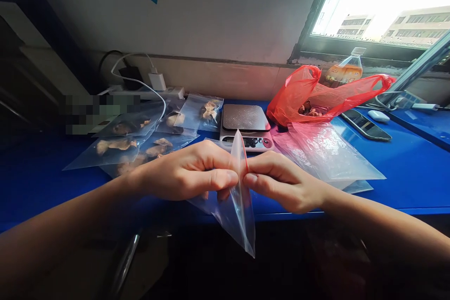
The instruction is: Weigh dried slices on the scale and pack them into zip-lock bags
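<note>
Both of my hands pinch a clear zip-lock bag (234,218) in front of the table's near edge. My left hand (191,171) grips one side of its mouth, and my right hand (286,180) grips the other, beside the red zip strip. The mouth is parted a little, and one corner points down toward me. Just beyond my fingers stands a kitchen scale (246,118) with a bare metal plate; its display is partly hidden. Left of it lie several zip bags (119,147) with dried brown pieces inside, partly behind my left hand.
A red plastic bag (293,93) holding dark dried pieces stands right of the scale, with flat zip bags (330,152) before it. Behind is a drink bottle (348,69). A phone (365,124) and white earbud case (378,116) lie right. A power strip (176,92) runs along the wall.
</note>
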